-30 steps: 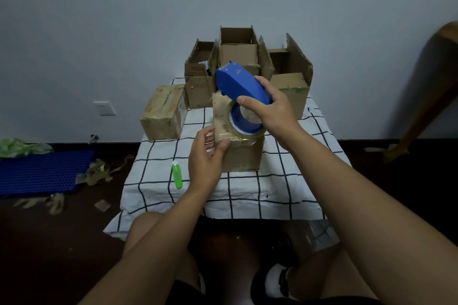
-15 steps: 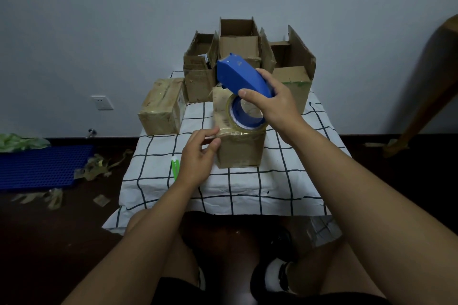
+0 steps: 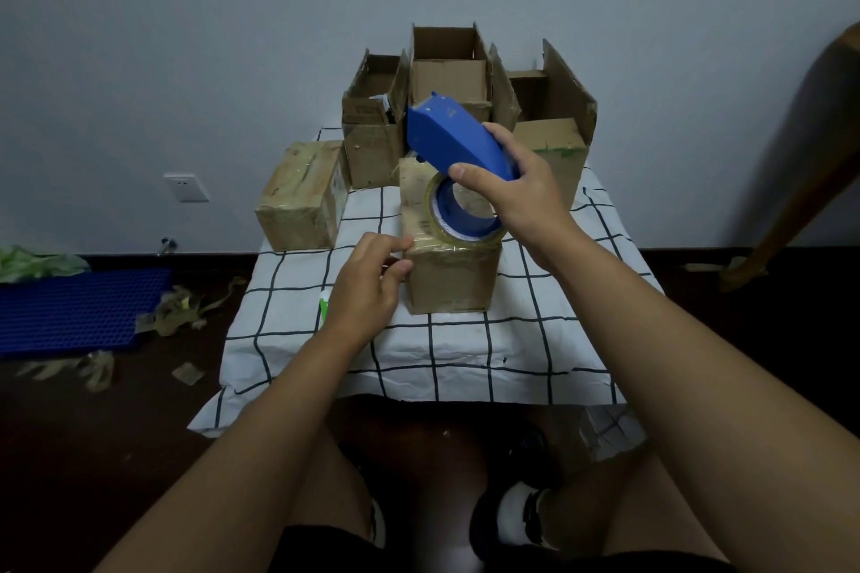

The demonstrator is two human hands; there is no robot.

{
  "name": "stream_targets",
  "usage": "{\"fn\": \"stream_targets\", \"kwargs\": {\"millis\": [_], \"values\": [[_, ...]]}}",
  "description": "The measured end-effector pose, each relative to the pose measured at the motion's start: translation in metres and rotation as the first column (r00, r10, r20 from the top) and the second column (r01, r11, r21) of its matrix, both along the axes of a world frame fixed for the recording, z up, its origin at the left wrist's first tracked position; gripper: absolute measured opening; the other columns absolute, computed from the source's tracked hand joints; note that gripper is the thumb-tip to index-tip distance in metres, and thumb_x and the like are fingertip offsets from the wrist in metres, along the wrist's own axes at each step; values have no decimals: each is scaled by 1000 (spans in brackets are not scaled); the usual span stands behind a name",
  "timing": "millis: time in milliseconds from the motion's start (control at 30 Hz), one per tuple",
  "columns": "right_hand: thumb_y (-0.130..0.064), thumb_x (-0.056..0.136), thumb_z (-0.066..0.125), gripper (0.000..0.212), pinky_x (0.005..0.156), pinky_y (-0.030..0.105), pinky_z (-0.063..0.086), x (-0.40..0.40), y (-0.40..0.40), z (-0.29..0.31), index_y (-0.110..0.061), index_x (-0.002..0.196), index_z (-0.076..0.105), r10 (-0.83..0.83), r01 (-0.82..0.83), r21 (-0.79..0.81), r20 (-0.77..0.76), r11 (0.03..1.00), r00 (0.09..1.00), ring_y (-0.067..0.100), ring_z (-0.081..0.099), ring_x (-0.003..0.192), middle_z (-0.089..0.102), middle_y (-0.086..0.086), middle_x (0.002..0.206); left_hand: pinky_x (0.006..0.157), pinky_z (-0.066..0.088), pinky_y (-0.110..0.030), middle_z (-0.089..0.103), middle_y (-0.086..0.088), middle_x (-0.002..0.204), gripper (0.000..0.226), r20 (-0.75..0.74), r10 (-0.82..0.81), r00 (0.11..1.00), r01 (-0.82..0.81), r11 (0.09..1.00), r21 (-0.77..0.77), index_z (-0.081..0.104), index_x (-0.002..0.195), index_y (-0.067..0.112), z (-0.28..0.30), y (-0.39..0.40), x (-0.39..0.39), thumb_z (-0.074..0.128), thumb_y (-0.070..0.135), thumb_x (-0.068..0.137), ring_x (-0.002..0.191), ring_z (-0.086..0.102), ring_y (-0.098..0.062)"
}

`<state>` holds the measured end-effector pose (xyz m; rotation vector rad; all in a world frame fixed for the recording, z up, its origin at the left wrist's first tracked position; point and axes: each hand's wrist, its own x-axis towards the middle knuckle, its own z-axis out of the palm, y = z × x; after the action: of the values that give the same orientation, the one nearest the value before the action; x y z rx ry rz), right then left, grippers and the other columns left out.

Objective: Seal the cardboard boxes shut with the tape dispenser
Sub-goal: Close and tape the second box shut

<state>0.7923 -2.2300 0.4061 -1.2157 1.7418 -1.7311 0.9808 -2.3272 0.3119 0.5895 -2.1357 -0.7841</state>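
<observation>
Clearly the right hand (image 3: pixel 516 195) grips the blue plastic tape dispenser (image 3: pixel 458 144) by its handle, roll tilted over the top of the small closed cardboard box (image 3: pixel 446 265) just beneath it. Fingers of the left hand (image 3: pixel 367 284) curl against that box's near left corner; whether they pinch a tape end, I cannot tell. Best, I judge, to brace the box firmly and run the strip flat along the seam. Beyond the hands, open cardboard boxes (image 3: pixel 446 74) wait; left of them lies a taped box (image 3: pixel 298 195).
</observation>
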Motion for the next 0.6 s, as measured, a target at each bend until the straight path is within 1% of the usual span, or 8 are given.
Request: {"fn": "stream_targets", "kwargs": {"millis": [33, 67, 167, 267, 333, 433, 500, 600], "values": [[-44, 82, 79, 58, 66, 9, 48, 0, 0, 0, -40, 133, 52, -1, 1, -2, -1, 1000, 1000, 7, 60, 102, 55, -16, 117, 75, 51, -21, 53, 7, 106, 21, 5, 15, 1000, -15, 1000, -19, 64, 114, 15, 0, 0, -1, 59, 8, 95, 88, 60, -5], [-44, 82, 79, 59, 66, 9, 48, -1, 0, 0, -39, 134, 52, -2, 2, -3, -1, 1000, 1000, 7, 60, 102, 55, -16, 118, 76, 51, -21, 53, 6, 108, 21, 7, 10, 1000, -10, 1000, -20, 63, 115, 15, 0, 0, -1, 59, 8, 95, 89, 61, -6], [-43, 83, 78, 59, 65, 8, 48, -2, 1, -1, -38, 136, 52, 4, -4, -3, 0, 1000, 1000, 7, 60, 103, 55, -16, 118, 81, 47, -11, 53, 8, 114, 29, 41, -75, 996, 75, 997, -2, 61, 120, 22, 3, -5, 7, 56, 6, 96, 98, 58, 1], [-43, 83, 78, 62, 64, 7, 47, -1, 0, 0, -36, 138, 51, 0, 0, 2, 0, 1000, 1000, 8, 59, 104, 54, -15, 119, 88, 43, -8, 54, 14, 121, 37, 86, -112, 990, 114, 993, -15, 59, 126, 25, 7, -8, 15, 52, 2, 97, 106, 54, 7], [-43, 82, 79, 63, 64, 6, 47, 0, 0, 0, -36, 138, 51, -2, 2, 2, 3, 1000, 1000, 7, 59, 103, 54, -16, 119, 84, 42, -6, 56, 15, 118, 34, 76, -79, 994, 82, 996, -33, 62, 123, 23, 9, -6, 13, 55, 4, 97, 100, 55, 11], [-43, 82, 79, 64, 64, 6, 46, -1, 1, 0, -35, 139, 52, -7, 7, -1, 8, 1000, 1000, 7, 59, 102, 54, -15, 119, 77, 42, -4, 62, 9, 110, 25, 48, -24, 999, 27, 998, -50, 67, 116, 18, 11, -5, 8, 59, 7, 96, 90, 58, 12], [-44, 82, 79, 66, 64, 6, 46, -1, 1, 0, -34, 141, 50, -7, 7, 5, 3, 1000, 1000, 7, 59, 104, 54, -13, 122, 76, 43, -5, 62, 9, 108, 24, 41, -26, 999, 27, 999, -34, 68, 116, 18, 11, -5, 8, 61, 9, 95, 88, 60, 9], [-45, 83, 79, 67, 66, 11, 48, -2, 0, 0, -34, 142, 49, -1, 1, 19, -4, 1000, 1000, 9, 59, 107, 54, -10, 126, 78, 47, -8, 63, 7, 109, 23, 54, -43, 998, 45, 998, -32, 68, 117, 19, 13, -6, 10, 63, 13, 94, 89, 61, 3]]}}
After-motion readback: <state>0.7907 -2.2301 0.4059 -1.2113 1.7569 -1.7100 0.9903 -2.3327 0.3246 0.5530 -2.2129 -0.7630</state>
